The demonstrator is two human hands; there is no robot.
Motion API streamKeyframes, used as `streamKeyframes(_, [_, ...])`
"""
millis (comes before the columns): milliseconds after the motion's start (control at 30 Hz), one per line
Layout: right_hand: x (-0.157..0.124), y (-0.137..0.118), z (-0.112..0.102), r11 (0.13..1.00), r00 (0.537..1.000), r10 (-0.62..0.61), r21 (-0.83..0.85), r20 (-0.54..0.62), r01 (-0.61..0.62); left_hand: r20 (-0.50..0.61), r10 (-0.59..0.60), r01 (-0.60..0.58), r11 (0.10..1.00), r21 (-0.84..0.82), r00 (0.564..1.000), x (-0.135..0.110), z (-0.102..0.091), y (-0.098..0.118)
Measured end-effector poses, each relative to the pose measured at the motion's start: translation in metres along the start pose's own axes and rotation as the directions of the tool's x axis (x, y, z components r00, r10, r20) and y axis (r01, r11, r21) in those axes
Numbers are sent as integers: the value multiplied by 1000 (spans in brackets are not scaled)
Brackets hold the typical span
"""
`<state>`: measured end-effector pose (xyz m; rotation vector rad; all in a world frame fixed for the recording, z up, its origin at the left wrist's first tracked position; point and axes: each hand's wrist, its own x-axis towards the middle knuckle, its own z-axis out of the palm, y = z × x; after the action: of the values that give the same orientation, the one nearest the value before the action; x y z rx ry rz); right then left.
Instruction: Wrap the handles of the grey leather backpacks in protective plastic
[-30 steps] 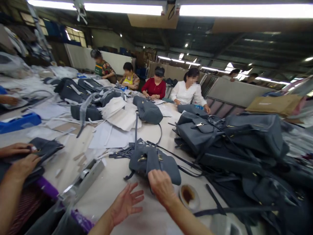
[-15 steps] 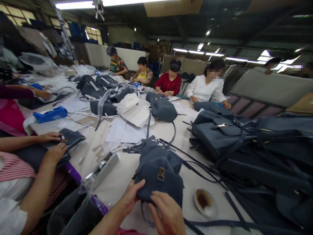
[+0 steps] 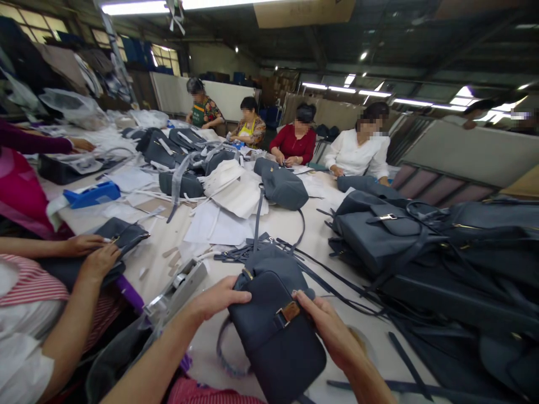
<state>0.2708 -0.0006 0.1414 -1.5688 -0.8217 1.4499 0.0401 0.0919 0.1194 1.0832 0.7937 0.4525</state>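
Observation:
A dark grey-blue backpack (image 3: 278, 342) is tilted up in front of me, its front pocket facing me. A gold-coloured buckle (image 3: 288, 313) sits on a short strap of that pocket. My left hand (image 3: 225, 297) grips the backpack's left edge, thumb on the front and fingers behind. On the other side my right hand (image 3: 318, 311) holds the right edge near the buckle, thumb and finger pinched there. Behind the bag lies a tangle of thin dark straps (image 3: 252, 251). A roll of clear tape (image 3: 231, 348) is partly hidden beneath the bag's left side.
A large pile of dark bags (image 3: 421, 252) covers the right side. Left of my bag stands a metal tape dispenser (image 3: 185, 289). A co-worker's hands (image 3: 99, 255) work on another dark bag at the left. White paper (image 3: 217, 221) and a blue dispenser (image 3: 92, 194) lie farther back.
The backpack has been raised and turned, its front pocket now nearer to me. My right hand has moved from below the bag up to its right edge; my left hand has shifted higher.

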Motion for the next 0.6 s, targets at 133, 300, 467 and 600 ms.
streamKeyframes(133, [-14,2,16,899,993,100,422,64,-118,15,-10,4,944,331,1000,9,-18,40])
streamKeyframes(300, [-26,21,28,830,998,47,554,43,-63,-260,314,-117,813,570,913,8,6,44])
streamKeyframes(467, [-31,25,27,870,992,-110,476,-67,129,29,664,-444,467,765,748,-21,57,37])
streamKeyframes(600, [-36,18,28,909,976,-206,356,-70,217,31,636,-469,534,703,771,-35,81,30])
